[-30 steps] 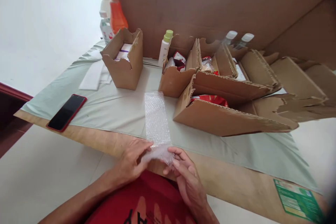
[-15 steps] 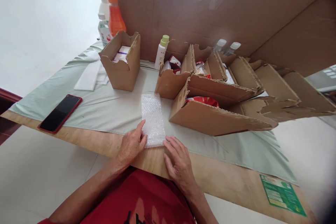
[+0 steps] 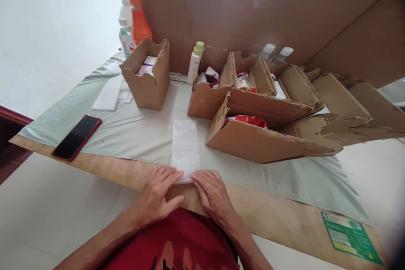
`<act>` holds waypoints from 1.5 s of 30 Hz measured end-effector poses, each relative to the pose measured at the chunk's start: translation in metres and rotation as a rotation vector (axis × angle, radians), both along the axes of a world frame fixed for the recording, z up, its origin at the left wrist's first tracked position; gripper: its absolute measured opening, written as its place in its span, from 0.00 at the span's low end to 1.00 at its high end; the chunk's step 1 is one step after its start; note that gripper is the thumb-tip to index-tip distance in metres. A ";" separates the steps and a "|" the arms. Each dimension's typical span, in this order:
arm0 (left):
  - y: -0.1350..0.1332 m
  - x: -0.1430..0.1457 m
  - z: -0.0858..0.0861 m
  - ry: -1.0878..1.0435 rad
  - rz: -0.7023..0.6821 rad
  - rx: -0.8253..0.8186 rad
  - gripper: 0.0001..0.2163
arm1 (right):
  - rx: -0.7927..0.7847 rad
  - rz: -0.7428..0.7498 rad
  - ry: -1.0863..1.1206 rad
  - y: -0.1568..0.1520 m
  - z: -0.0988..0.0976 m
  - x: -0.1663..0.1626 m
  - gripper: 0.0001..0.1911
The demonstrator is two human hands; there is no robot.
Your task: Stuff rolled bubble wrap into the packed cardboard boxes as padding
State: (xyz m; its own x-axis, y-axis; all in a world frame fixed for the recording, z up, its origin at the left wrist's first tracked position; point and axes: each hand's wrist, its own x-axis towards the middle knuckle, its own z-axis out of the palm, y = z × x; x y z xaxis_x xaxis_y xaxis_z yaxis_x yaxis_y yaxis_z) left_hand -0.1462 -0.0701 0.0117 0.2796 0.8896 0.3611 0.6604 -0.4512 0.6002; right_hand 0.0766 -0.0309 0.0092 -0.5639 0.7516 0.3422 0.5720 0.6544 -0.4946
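A strip of clear bubble wrap [image 3: 185,145] lies flat on the pale green table cover, its near end at the table's front edge. My left hand [image 3: 156,198] rests with fingers stretched out and pressed on the strip's near left corner. My right hand [image 3: 212,194] lies flat beside it, fingertips on the strip's near right corner. Both hands meet at the near end of the bubble wrap, and neither grips it.
Torn cardboard boxes [image 3: 262,135] holding packets stand to the right, and a small box [image 3: 147,74] stands at the back left. Bottles [image 3: 138,19] stand at the far left by the cardboard wall. A red phone [image 3: 76,137] lies at the left, a green card [image 3: 351,236] near right.
A second ago both hands held the strip's near end lifted. They laid it flat, and now both hands have slid back to press on its near edge.
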 end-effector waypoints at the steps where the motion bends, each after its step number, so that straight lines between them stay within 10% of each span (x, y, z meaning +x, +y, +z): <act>1: -0.005 -0.001 -0.001 -0.010 -0.011 -0.017 0.19 | -0.065 -0.004 0.003 -0.002 0.003 -0.001 0.13; 4: -0.009 0.000 -0.007 -0.054 0.079 -0.064 0.15 | -0.147 -0.063 0.013 -0.006 0.008 -0.006 0.13; 9: 0.003 0.005 -0.014 -0.052 0.188 -0.126 0.14 | 0.170 -0.255 0.073 -0.017 0.007 -0.004 0.10; 15: 0.003 0.009 -0.015 0.031 0.242 -0.043 0.14 | 0.222 -0.079 -0.078 -0.024 -0.004 -0.004 0.13; 23: -0.009 -0.001 -0.008 -0.033 0.007 0.030 0.16 | 0.002 -0.022 0.015 -0.012 0.002 -0.003 0.12; 32: 0.032 0.004 -0.018 0.081 0.180 0.045 0.14 | 0.202 -0.179 -0.091 -0.015 -0.003 -0.004 0.14; 39: 0.009 -0.006 -0.004 -0.002 -0.022 0.014 0.17 | 0.048 -0.109 -0.031 -0.012 -0.004 0.000 0.15; 45: 0.017 -0.005 -0.006 0.102 0.086 -0.070 0.15 | 0.095 -0.225 0.007 -0.024 0.004 0.004 0.17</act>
